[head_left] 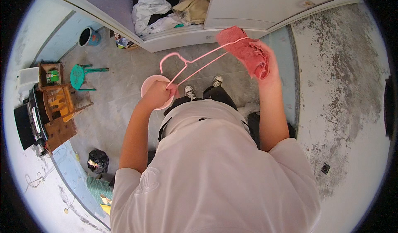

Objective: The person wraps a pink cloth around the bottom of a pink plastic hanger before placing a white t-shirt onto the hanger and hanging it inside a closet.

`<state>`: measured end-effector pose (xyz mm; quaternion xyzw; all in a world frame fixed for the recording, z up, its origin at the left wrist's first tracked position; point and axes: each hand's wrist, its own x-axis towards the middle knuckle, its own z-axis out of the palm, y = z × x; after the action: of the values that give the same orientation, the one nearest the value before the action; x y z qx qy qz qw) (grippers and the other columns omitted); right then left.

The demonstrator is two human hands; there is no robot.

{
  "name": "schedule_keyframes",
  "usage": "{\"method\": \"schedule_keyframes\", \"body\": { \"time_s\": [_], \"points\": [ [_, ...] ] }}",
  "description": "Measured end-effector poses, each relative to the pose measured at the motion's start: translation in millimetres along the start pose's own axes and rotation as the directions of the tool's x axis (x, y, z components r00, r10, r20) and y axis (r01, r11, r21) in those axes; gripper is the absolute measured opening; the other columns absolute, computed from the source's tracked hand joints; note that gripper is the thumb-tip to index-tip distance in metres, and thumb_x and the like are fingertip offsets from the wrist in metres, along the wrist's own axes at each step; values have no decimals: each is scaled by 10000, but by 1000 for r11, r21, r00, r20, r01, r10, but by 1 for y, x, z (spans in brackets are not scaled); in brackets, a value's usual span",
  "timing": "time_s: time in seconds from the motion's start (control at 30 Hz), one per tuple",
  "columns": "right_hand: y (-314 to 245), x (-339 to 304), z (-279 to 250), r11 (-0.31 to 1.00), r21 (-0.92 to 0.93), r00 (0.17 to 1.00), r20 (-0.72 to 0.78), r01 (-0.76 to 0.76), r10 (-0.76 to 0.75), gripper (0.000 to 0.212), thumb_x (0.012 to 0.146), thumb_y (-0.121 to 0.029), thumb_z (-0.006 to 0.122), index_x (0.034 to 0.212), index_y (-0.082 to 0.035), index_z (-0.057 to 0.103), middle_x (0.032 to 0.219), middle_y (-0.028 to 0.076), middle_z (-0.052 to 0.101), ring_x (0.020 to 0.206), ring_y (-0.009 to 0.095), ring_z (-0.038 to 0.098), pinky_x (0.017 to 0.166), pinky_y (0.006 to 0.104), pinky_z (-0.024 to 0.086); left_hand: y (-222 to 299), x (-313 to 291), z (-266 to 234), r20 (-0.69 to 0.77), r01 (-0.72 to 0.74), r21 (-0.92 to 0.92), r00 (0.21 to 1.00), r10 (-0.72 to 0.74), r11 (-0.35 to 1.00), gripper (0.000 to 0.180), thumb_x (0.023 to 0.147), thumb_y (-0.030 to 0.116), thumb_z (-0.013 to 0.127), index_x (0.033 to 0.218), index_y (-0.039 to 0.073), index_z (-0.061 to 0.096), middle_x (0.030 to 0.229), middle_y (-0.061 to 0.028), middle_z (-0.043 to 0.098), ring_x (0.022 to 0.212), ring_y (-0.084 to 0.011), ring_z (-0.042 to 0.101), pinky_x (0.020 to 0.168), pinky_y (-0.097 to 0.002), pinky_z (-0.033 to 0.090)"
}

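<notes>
A pink clothes hanger point(200, 60) is held out in front of my body, its hook pointing up and to the left. The fingers of my left hand point(159, 94) are closed around one end of it. Under that hand is a pink round basin point(150, 82); whether the hand also touches it I cannot tell. A folded red cloth point(244, 50), towel-like, lies in my right hand point(270, 63), whose fingers are mostly hidden behind it. The other end of the hanger runs across the cloth.
Ahead stands an open wardrobe point(174, 34) with clothes piled inside. To the left are a green stool point(78, 76), a blue bucket point(89, 37) and a wooden desk point(60, 129) with a dark monitor point(24, 127). A black bag point(98, 161) sits lower left. A stained wall point(331, 88) rises on the right.
</notes>
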<state>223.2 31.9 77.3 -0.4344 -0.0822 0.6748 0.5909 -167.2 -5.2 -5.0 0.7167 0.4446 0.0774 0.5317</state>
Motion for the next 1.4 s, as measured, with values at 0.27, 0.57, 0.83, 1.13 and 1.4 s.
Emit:
{"method": "schedule_keyframes", "body": {
  "time_s": [0.27, 0.57, 0.83, 1.13, 1.4],
  "points": [
    [4, -21, 24, 997, 50, 998, -20, 55, -54, 220, 962, -157, 634, 1122, -11, 671, 1083, 147, 737, 967, 300, 721, 812, 419, 622, -9, 7, 2, -102, -144, 10, 984, 144, 990, 135, 796, -55, 565, 702, 41, 583, 767, -69, 711, 710, -225, 623, 661, -350, 487],
    [40, -45, 80, 951, 259, 977, 165, -172, 132, 336, 967, -173, 630, 1253, 2, 621, 1169, 146, 718, 1037, 282, 715, 909, 399, 600, 0, 43, 37, -87, -157, -90, 985, 149, 983, 160, 831, -62, 583, 709, 33, 540, 738, -102, 679, 692, -230, 617, 651, -360, 494],
    [49, -55, 91, 948, 116, 934, 242, -295, 261, 339, 951, -100, 636, 1288, -63, 618, 1238, 102, 705, 1087, 243, 708, 907, 390, 586, 14, 54, 24, -182, -182, -79, 969, 165, 980, 85, 816, -30, 585, 759, 9, 636, 712, -130, 646, 682, -268, 638, 647, -387, 499],
    [52, -42, 81, 967, 65, 957, 170, -248, 234, 332, 983, -163, 704, 1286, -46, 635, 1212, 104, 718, 1120, 215, 694, 957, 380, 582, 24, 54, 31, -271, -225, -94, 943, 193, 970, 81, 803, -64, 585, 750, -9, 556, 775, -139, 677, 719, -285, 651, 681, -385, 522],
    [50, -34, 64, 948, 142, 950, 171, -286, 261, 342, 998, -130, 661, 1311, 3, 629, 1242, 156, 711, 1128, 285, 700, 1017, 427, 580, 34, 51, 31, -270, -196, -99, 949, 163, 976, 103, 801, -110, 537, 780, -10, 552, 849, -147, 688, 773, -287, 668, 709, -386, 531]
  ]
}}
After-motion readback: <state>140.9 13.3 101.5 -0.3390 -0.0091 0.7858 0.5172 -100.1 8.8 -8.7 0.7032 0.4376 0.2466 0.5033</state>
